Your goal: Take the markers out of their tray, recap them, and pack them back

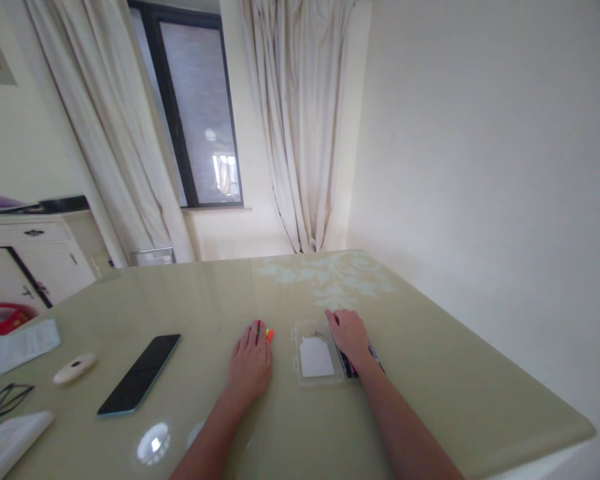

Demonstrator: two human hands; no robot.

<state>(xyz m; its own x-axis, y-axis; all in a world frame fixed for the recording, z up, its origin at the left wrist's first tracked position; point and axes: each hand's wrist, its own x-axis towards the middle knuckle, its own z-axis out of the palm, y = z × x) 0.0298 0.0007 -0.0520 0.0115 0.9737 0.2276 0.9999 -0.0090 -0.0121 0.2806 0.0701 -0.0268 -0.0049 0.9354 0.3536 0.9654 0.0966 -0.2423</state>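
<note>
My left hand (pixel 251 365) lies palm down on the table with its fingers stretched out. Small bright pieces, red, green and orange (pixel 269 335), show between and beside its fingertips; their kind is too small to tell. A clear plastic case (pixel 305 382) with a white card (pixel 317 358) in it lies flat between my hands. Along the case's right side are several dark, slim pens (pixel 349 369). My right hand (pixel 351 331) rests over these pens, its fingers bent and closed, partly hiding them. What its fingertips grip is hidden.
A black phone (pixel 141 375) lies left of my hands. Further left are a white oval object (pixel 75 369), a face mask (pixel 27 345), glasses (pixel 5 403) and a white block-like object (pixel 13 443). The table edge (pixel 480 330) slopes along the right wall.
</note>
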